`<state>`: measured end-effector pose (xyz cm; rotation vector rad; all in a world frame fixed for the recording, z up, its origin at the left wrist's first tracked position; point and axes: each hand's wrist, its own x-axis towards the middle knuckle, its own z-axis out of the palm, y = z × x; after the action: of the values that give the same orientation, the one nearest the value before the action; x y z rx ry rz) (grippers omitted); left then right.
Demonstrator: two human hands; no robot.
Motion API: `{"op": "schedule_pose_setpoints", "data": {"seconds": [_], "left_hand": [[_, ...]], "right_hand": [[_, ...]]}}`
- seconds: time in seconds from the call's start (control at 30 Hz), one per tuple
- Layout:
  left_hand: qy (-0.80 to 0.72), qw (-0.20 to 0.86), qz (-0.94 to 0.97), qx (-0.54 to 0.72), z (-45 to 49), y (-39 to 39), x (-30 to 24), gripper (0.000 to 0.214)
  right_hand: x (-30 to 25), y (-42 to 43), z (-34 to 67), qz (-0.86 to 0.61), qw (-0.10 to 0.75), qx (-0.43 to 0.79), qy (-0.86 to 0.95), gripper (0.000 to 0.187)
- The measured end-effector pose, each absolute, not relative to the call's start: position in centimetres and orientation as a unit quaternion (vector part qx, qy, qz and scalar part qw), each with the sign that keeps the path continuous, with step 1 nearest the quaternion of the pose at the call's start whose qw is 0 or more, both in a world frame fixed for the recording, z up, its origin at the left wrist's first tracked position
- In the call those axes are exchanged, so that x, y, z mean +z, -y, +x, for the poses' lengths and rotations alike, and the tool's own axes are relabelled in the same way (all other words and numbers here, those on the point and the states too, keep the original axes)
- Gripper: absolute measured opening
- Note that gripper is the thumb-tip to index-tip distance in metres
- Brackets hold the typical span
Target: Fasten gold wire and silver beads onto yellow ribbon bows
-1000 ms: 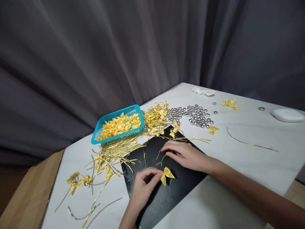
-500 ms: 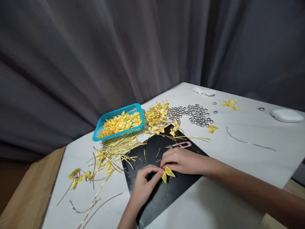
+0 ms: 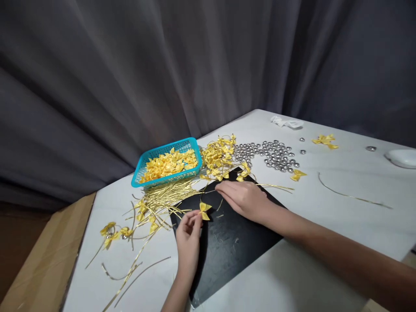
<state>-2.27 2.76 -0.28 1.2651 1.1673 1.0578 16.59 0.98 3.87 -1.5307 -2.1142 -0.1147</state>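
Note:
My left hand (image 3: 188,236) pinches a small yellow ribbon bow (image 3: 204,210) just above the left part of a black mat (image 3: 234,242). A thin gold wire runs from the bow toward my right hand (image 3: 242,197), which lies over the mat's upper part with its fingers together, pointing left. Whether the right fingers grip the wire I cannot make out. Behind the hands lies a bundle of gold wire ties (image 3: 165,197) and a heap of wired yellow bows (image 3: 217,158).
A teal basket (image 3: 138,171) full of yellow bows stands at the back left. Silver beads (image 3: 273,154) are scattered behind the mat. Loose bows (image 3: 113,229) and wires (image 3: 352,197) lie on the white table. A white dish (image 3: 401,158) is at the right edge, cardboard (image 3: 39,268) at the left.
Both hands have moved up and left over the mat. The left hand has carried the yellow bow with it. The pink item seen beyond the right hand half a second ago is hidden.

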Motion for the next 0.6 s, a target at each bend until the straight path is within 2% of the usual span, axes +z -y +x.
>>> {"op": "schedule_pose_setpoints", "data": {"seconds": [0.07, 0.17, 0.4, 0.6], "left_hand": [[-0.482, 0.542, 0.519, 0.451, -2.2, -2.8, -0.3, 0.032], [-0.485, 0.542, 0.526, 0.44, -2.2, -2.7, -0.4, 0.034], [-0.483, 0.544, 0.557, 0.4, -2.3, -2.8, 0.0, 0.027], [-0.467, 0.556, 0.563, 0.394, -2.3, -2.6, 0.4, 0.023]], "right_hand": [[2.8, -0.6, 15.9, -0.562, 0.356, -0.051, 0.744, 0.025], [1.4, 0.1, 14.6, -0.551, 0.417, -0.004, 0.723, 0.022], [0.1, 0.8, 12.8, -0.54, 0.44, 0.14, 0.703, 0.015], [-0.5, 0.8, 12.5, -0.523, 0.454, 0.162, 0.703, 0.013]]}}
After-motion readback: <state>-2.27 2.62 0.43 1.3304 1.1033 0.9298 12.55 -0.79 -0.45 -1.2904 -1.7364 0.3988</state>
